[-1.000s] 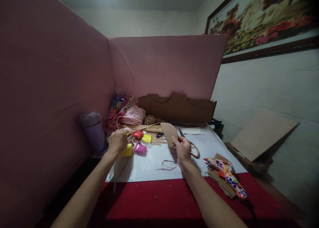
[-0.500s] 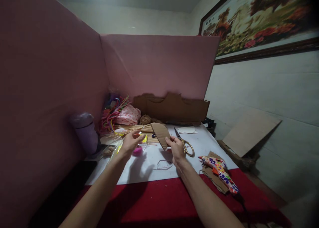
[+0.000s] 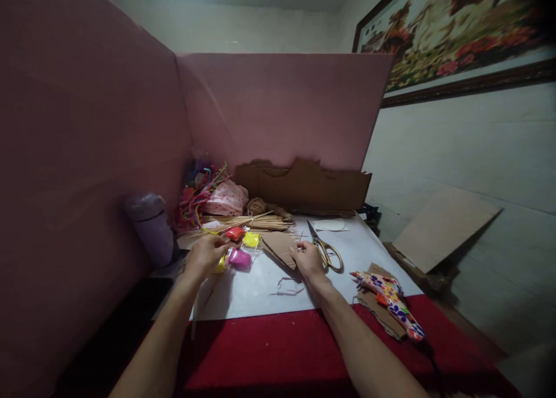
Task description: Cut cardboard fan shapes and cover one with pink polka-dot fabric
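Note:
My right hand [image 3: 309,260] pinches the near edge of a curved piece of corrugated cardboard [image 3: 278,247], which lies almost flat on the white sheet [image 3: 260,288]. My left hand [image 3: 204,255] is curled over small clay packets: a yellow one under its fingers, a pink one [image 3: 240,259] just right of it, and red [image 3: 234,233] and yellow [image 3: 251,239] ones beyond. I cannot make out what the left fingers grip. Gold-handled scissors [image 3: 324,249] lie just right of my right hand.
A bundle of thin wooden sticks [image 3: 243,221], a ball of twine [image 3: 256,205], pipe cleaners [image 3: 197,198] and a cut cardboard panel [image 3: 304,186] line the back by the pink screen. A purple cup [image 3: 150,227] stands left. A patterned glue gun [image 3: 391,299] lies right on cardboard scraps.
My right hand has lowered the cardboard piece from upright to nearly flat on the sheet. My left hand has drawn back left onto the clay packets.

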Motion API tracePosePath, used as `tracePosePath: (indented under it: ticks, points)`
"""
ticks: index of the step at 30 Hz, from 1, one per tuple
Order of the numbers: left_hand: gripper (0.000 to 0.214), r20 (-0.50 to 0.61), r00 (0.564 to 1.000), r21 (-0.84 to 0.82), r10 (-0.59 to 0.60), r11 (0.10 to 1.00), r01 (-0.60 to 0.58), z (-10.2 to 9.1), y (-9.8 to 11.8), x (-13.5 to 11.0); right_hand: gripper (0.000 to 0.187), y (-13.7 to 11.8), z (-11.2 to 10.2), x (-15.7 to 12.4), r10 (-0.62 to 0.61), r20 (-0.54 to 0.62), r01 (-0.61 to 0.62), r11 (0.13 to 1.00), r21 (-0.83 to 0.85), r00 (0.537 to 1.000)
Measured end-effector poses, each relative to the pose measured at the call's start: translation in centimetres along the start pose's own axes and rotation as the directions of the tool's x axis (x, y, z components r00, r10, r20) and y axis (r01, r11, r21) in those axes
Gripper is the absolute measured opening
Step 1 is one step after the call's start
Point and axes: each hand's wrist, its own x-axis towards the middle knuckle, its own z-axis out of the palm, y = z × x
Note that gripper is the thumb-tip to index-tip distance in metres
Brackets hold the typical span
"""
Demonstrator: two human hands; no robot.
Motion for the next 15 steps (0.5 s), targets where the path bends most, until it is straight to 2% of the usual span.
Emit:
tracePosePath:
  ticks: [4,8,11,15]
  points:
    - [0.018,0.074,0.992,0.063,0.098,0.993,-0.103,1.1,-0.3,-1.0,0.021,-0.4,-0.4,-0.6,0.005,0.012,-0.002,0.977,-0.211,1.000]
    - [0.021,0.161,0.965,0.170,0.209,0.957,-0.236,1.4,-0.6,-1.2,0.023,-0.6,-0.5,-1.1,-0.011,0.037,0.024,0.932,-0.361,0.999]
    - [0.026,0.150,0.976,0.263,0.158,0.945,-0.193,1.2,-0.7,-1.4,0.028,-0.8,-0.5,-1.5,-0.020,0.049,0.039,0.906,-0.422,0.999]
    - [0.022,0.106,0.989,0.391,0.099,0.911,-0.133,1.2,-0.4,-1.7,0.031,-1.1,-0.6,-1.9,-0.050,0.065,0.077,0.851,-0.519,0.997]
